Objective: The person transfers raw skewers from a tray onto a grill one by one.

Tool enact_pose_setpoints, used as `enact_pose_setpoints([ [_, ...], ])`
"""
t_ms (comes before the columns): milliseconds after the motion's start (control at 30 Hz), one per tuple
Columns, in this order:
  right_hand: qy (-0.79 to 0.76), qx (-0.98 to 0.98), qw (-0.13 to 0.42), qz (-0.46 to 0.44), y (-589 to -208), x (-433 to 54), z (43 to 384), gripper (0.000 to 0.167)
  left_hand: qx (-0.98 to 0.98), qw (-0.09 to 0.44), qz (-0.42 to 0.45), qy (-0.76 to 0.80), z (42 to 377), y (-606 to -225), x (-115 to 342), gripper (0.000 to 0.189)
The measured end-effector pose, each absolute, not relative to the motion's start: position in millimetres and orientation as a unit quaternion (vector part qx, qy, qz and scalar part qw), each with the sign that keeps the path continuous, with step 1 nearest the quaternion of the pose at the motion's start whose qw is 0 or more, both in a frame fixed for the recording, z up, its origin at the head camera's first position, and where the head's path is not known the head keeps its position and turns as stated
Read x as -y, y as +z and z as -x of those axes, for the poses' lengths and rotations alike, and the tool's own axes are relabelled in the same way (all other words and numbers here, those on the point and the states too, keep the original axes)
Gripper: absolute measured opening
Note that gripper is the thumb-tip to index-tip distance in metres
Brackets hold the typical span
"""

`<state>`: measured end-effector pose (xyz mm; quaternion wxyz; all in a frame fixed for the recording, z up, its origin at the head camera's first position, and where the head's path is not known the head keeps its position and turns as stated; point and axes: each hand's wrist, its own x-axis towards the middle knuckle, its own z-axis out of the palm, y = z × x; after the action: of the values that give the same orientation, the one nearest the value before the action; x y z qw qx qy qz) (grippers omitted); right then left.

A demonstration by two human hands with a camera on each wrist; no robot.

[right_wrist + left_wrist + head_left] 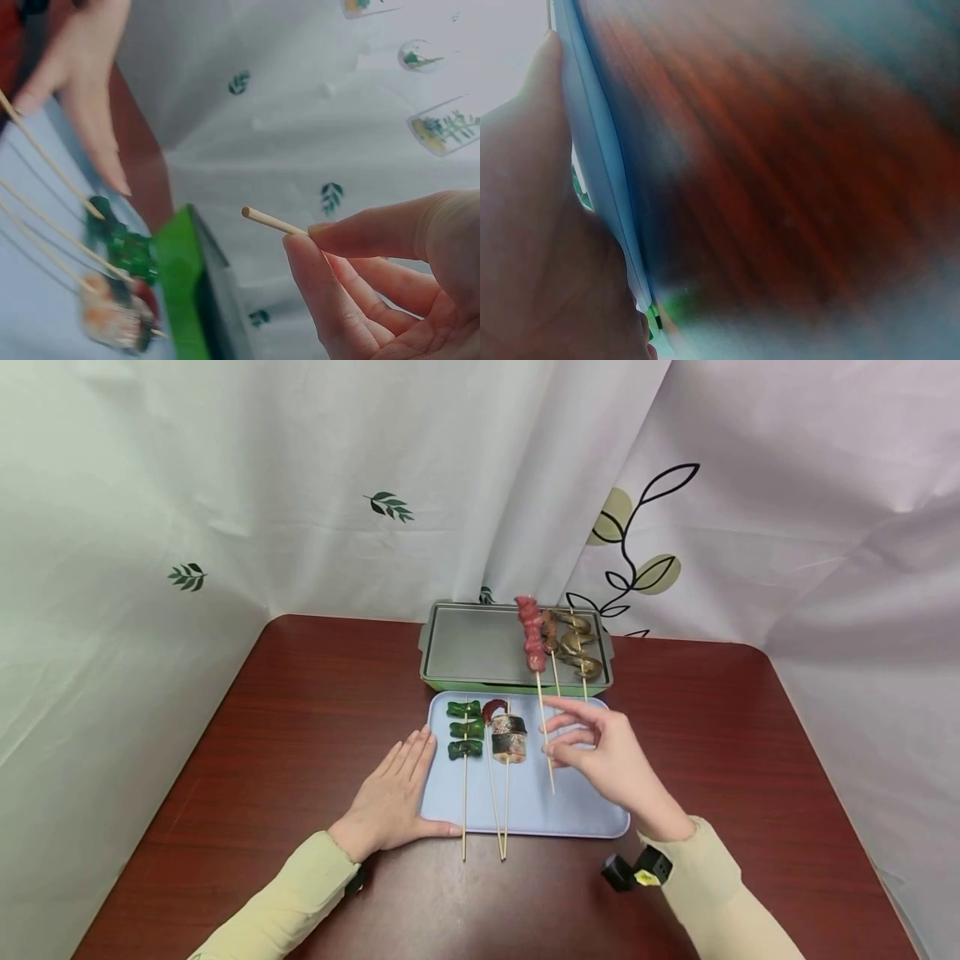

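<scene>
My right hand (555, 745) pinches the wooden stick of a red meat skewer (531, 633) between thumb and fingers. The meat end hangs over the green grill pan (465, 647), the stick's tail over the blue tray (577, 806). In the right wrist view the stick's end (251, 215) pokes out from my right hand (304, 231). My left hand (396, 785) lies flat on the table, fingers straight, its side against the tray's left edge (600, 172). On the tray lie a green pepper skewer (465, 730) and a fish skewer (509, 737).
Two more skewers, one with mushrooms (579, 647), rest on the right part of the grill pan. The dark red-brown table (300, 693) is walled in by white leaf-patterned curtains (300, 485). The left wrist view is blurred.
</scene>
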<state>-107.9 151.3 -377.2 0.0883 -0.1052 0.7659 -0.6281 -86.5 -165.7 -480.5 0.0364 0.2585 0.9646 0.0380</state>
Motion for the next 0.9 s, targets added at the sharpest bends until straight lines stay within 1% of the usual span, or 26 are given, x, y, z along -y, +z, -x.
enact_pose_setpoints([
  [167, -0.618, -0.777, 0.065, 0.103, -366.3, -154.4, 130.8, 0.059, -0.964, 0.029, -0.262, 0.042, 86.2, -482.5, 165.4, 0.133],
  [333, -0.593, -0.797, 0.062, 0.096, -365.7, -156.7, 154.0, 0.059, -0.963, 0.019, -0.265, 0.044, 86.4, -485.3, 166.4, 0.133],
  [433, -0.588, -0.800, 0.080, 0.088, -370.5, -154.7, 170.6, 0.060, -0.963, 0.019, -0.264, 0.041, 86.8, -485.9, 167.1, 0.133],
  [633, -0.601, -0.785, 0.144, 0.044, -386.3, -146.6, 200.9, 0.060, -0.964, 0.021, -0.261, 0.039, 87.6, -487.7, 168.1, 0.135],
  [767, -0.591, -0.788, 0.170, 0.020, -395.3, -144.4, 211.8, 0.057, -0.964, 0.021, -0.260, 0.040, 87.9, -491.3, 168.2, 0.134],
  [900, -0.587, -0.788, 0.185, 0.012, -399.5, -143.7, 215.6, 0.056, -0.965, 0.023, -0.260, 0.039, 87.9, -491.2, 167.9, 0.134],
])
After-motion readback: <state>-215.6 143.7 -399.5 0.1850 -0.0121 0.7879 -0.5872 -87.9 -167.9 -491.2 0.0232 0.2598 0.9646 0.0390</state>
